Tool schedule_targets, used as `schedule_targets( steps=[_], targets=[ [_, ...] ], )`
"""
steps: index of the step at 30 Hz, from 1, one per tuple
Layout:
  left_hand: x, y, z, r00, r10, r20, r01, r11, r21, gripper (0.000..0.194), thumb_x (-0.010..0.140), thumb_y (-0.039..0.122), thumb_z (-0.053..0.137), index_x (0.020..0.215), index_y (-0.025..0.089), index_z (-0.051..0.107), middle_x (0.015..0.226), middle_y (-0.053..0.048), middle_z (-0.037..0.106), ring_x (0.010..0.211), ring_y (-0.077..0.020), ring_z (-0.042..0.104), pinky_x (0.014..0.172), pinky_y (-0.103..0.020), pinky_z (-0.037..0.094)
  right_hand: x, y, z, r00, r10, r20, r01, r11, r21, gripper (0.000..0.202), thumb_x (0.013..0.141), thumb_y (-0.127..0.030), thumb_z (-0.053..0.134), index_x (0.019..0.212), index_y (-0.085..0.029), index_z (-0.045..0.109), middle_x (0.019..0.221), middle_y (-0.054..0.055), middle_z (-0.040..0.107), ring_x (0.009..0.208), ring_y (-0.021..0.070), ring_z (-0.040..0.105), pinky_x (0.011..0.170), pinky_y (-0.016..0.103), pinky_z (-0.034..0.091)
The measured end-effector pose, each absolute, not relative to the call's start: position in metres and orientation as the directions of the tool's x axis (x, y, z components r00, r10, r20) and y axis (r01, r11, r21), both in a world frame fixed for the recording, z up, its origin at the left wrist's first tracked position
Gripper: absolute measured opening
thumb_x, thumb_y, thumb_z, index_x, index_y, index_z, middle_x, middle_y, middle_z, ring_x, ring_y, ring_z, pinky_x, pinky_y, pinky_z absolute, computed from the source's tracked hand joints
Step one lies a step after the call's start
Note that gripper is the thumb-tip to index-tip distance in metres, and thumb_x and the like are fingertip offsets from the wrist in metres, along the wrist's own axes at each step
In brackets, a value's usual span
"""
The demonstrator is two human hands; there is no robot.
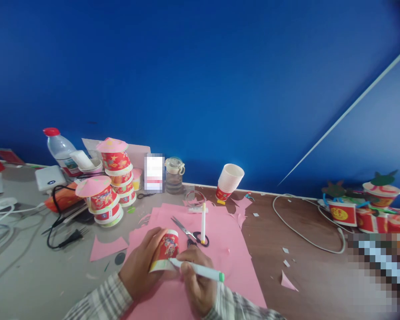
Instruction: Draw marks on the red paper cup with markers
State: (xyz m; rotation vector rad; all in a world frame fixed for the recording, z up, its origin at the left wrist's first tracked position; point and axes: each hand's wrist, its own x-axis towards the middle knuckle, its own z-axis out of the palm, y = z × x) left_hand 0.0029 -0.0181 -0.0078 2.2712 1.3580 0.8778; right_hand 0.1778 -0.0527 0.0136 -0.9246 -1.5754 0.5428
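My left hand (142,264) is wrapped round a red patterned paper cup (169,245), tilted over the pink paper (226,262). My right hand (198,278) grips a white marker with a green end (208,272). The marker's tip touches the pale band at the cup's lower edge, which shows some yellow-green colouring. Just beyond the hands lie scissors (186,229) with dark handles, partly open. Beside them, a white marker with a yellow end (203,224) rests across the scissors' handles.
Decorated cup towers with pink cone tops (112,146) stand at the left, near a red-capped bottle (62,149) and a black plug (71,238). A glass jar (174,178) and stacked cups (231,178) stand by the blue wall. At right are a white cable (306,240) and decorated cups (343,213).
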Motion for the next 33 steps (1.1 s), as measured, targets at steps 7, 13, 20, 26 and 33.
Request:
schedule_targets(
  steps=[7, 13, 20, 26, 33],
  targets=[
    [0.004, -0.019, -0.007, 0.34, 0.88, 0.332, 0.668, -0.474, 0.574, 0.065, 0.064, 0.038, 0.057, 0.12, 0.029, 0.026, 0.119, -0.005, 0.043, 0.103, -0.0243, 0.046, 0.08, -0.041, 0.049, 0.175, -0.05, 0.019, -0.029, 0.8, 0.599, 0.239, 0.588, -0.773, 0.017, 0.079, -0.018, 0.048, 0.079, -0.02, 0.065, 0.063, 0.003, 0.067, 0.052, 0.0198, 0.061, 0.053, 0.028, 0.049],
    [0.005, -0.018, -0.005, 0.338, 0.876, 0.344, 0.668, -0.481, 0.568, 0.062, 0.065, 0.039, 0.056, 0.119, 0.027, 0.029, 0.116, -0.005, 0.045, 0.102, -0.0233, 0.047, 0.081, -0.039, 0.049, 0.177, -0.05, 0.014, -0.049, 0.835, 0.548, 0.196, 0.546, -0.815, 0.018, 0.079, -0.02, 0.048, 0.076, -0.02, 0.066, 0.059, 0.002, 0.065, 0.05, 0.0192, 0.06, 0.051, 0.027, 0.047],
    [0.003, -0.018, -0.008, 0.339, 0.876, 0.345, 0.676, -0.481, 0.558, 0.064, 0.064, 0.037, 0.058, 0.12, 0.027, 0.028, 0.118, -0.004, 0.043, 0.103, -0.0235, 0.047, 0.081, -0.038, 0.049, 0.177, -0.049, 0.006, 0.042, 0.891, 0.452, 0.164, 0.44, -0.883, 0.019, 0.079, -0.024, 0.049, 0.073, -0.021, 0.067, 0.058, 0.001, 0.064, 0.048, 0.0182, 0.058, 0.048, 0.026, 0.046],
    [0.004, -0.018, -0.007, 0.337, 0.878, 0.34, 0.67, -0.478, 0.568, 0.065, 0.063, 0.037, 0.059, 0.12, 0.028, 0.028, 0.117, -0.004, 0.044, 0.103, -0.0237, 0.047, 0.082, -0.039, 0.048, 0.177, -0.051, 0.004, -0.016, 0.904, 0.427, 0.131, 0.426, -0.895, 0.019, 0.079, -0.024, 0.049, 0.075, -0.021, 0.067, 0.06, 0.001, 0.065, 0.045, 0.0168, 0.057, 0.047, 0.025, 0.045],
    [0.005, -0.019, -0.005, 0.335, 0.873, 0.356, 0.665, -0.486, 0.567, 0.062, 0.066, 0.039, 0.055, 0.12, 0.027, 0.028, 0.117, -0.005, 0.044, 0.102, -0.0235, 0.047, 0.08, -0.04, 0.049, 0.176, -0.05, 0.007, 0.028, 0.896, 0.442, 0.109, 0.437, -0.893, 0.019, 0.079, -0.025, 0.049, 0.074, -0.021, 0.067, 0.059, 0.002, 0.065, 0.049, 0.018, 0.058, 0.049, 0.024, 0.045]
  ],
)
